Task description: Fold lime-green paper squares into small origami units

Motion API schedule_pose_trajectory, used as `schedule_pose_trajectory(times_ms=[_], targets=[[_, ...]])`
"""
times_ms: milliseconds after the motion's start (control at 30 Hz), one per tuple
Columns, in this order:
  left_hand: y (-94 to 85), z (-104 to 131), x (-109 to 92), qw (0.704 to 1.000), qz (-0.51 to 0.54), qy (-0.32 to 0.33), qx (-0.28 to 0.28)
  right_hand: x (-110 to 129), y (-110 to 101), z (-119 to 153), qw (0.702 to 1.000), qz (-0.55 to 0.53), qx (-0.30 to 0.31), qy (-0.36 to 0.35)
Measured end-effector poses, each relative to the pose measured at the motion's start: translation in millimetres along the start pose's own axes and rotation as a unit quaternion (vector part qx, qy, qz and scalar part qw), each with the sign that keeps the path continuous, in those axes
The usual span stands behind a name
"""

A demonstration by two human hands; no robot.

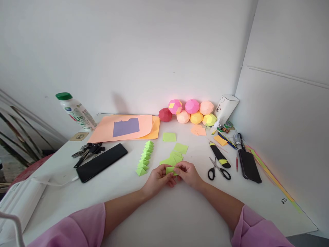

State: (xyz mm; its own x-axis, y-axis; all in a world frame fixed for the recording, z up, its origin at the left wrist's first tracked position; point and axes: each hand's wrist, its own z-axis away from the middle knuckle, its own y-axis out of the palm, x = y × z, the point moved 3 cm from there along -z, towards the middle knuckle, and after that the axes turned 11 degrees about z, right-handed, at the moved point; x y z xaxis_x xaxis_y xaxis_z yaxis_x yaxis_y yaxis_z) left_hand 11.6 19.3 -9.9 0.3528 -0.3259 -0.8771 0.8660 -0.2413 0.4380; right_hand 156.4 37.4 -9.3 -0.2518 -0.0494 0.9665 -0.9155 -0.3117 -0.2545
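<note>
Between my two hands is a small green paper piece [170, 169]. My left hand [158, 178] pinches its left side, and the fingers of my right hand [189, 174] are closed on its right side. Just beyond my fingers, several loose green paper pieces [173, 158] overlap on the white table, with another green sheet [181, 148] behind them. Farther back lies a neat green paper stack [169, 137]. Left of my hands stands a row of folded green paper units [145, 158], nested one behind another.
Scissors [218, 168] and a utility knife [219, 155] lie at right, near a phone [249, 166]. Several faceted paper balls [192, 106] are piled against the wall. At left are a black power bank [102, 162], keys [89, 151], orange sheets [102, 128] and a bottle [77, 111].
</note>
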Motion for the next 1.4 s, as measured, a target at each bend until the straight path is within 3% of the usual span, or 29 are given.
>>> schedule_pose_trajectory(times_ms=[400,633,867,1400], targets=[[0.9,-0.1,-0.6,0.999,-0.031,-0.019,-0.006,-4.2,-0.2,-0.3,1.000,0.001,-0.005,-0.004],[0.2,-3.1,-0.3,0.993,-0.086,-0.069,0.028,-4.4,-1.7,-0.4,1.000,-0.020,-0.018,-0.016],[0.2,-7.1,6.5,0.992,-0.091,-0.059,0.072,-3.4,-1.1,-0.1,0.999,-0.002,-0.030,-0.021],[3.1,-5.9,14.4,0.987,-0.155,-0.015,0.045,-10.7,5.2,0.2,0.997,-0.031,0.065,-0.037]])
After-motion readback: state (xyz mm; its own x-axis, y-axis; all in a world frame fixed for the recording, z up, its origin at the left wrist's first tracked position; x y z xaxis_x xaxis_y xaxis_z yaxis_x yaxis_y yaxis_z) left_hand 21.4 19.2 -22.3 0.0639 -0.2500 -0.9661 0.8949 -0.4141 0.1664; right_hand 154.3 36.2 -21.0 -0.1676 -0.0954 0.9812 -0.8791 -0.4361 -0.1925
